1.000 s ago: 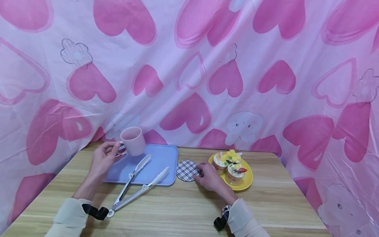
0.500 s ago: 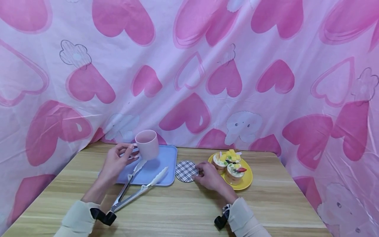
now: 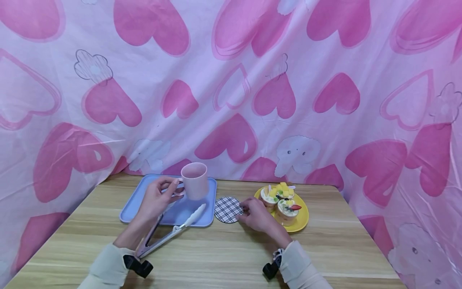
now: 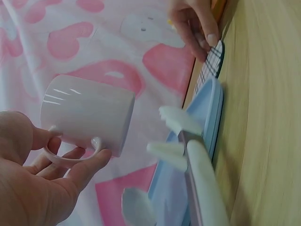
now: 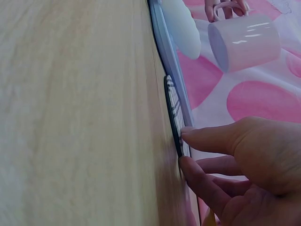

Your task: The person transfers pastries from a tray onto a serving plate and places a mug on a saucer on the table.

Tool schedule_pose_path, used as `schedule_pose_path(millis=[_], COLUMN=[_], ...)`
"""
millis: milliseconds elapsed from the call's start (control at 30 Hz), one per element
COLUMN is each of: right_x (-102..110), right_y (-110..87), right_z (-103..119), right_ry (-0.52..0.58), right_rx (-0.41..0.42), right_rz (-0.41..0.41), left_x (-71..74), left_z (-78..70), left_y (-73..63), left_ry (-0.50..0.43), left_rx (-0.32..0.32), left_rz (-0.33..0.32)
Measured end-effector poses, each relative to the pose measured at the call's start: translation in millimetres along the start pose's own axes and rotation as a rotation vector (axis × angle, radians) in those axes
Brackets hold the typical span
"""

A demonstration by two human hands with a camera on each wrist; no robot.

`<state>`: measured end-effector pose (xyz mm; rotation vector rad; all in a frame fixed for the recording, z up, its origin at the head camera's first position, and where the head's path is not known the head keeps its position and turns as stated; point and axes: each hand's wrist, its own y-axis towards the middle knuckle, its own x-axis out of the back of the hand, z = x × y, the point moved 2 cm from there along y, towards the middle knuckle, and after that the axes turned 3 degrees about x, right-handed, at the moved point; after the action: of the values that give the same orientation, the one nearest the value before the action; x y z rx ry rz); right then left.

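Observation:
My left hand (image 3: pixel 157 197) holds a pale pink mug (image 3: pixel 196 184) by its handle. The mug is upright in the air over the right part of a blue tray (image 3: pixel 130 207); in the left wrist view its bottom (image 4: pixel 126 123) is well off the tray. My right hand (image 3: pixel 258 216) pinches the right edge of a round checked coaster (image 3: pixel 227 209), its thumb on the top face and a finger at the rim, seen in the right wrist view. The coaster lies on the table, right beside the tray. Tongs (image 3: pixel 193 215) with white tips lie spread, partly on the tray, partly hidden by my left arm.
A yellow plate (image 3: pixel 302 216) with 3 dessert cups (image 3: pixel 286 212), topped with fruit, stands just right of my right hand. Behind the wooden table (image 3: pixel 216 257) hangs a pink heart-patterned curtain (image 3: pixel 231 92).
My left hand has carried the mug rightward across the tray toward the coaster, and a little lower in view. The right hand stays at the coaster's edge.

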<state>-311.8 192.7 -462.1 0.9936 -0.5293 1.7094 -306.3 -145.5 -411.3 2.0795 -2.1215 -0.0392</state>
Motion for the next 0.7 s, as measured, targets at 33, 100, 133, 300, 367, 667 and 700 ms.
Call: schedule_pose_path(millis=[33,100,133,300,367,667,700], right_x=[0.0,0.2,0.3,0.6,0.6,0.2,-0.1], right_y=[0.0,0.2,0.1,0.6,0.4,-0.5,-0.4], right_z=[-0.3,-0.7,-0.9,-1.8,-2.3,-3.6,-3.5], right_ry=[0.003,0.009,0.015,0.030,0.033,0.043,0.044], right_rx=[0.001,0.010,0.010,0.017,0.014,-0.024,-0.025], right_rz=[0.003,0.008,0.011,0.018,0.020,0.032,0.031], left_x=[-2.9,-7.8,-10.1,-20.0,-23.8,-39.0,-40.4], left_z=[-0.3,-0.3,0.0,2.2,2.9,7.7,8.0], left_y=[-0.2,-0.1,0.1,1.5,1.6,1.1,0.9], left_ry=[-0.006,-0.013,-0.012,-0.013,-0.003,0.008,0.009], left_rx=[0.000,0.000,-0.007,-0.008,-0.003,0.032,0.033], left_rz=[0.005,0.019,0.028,0.047,0.049,0.055,0.055])
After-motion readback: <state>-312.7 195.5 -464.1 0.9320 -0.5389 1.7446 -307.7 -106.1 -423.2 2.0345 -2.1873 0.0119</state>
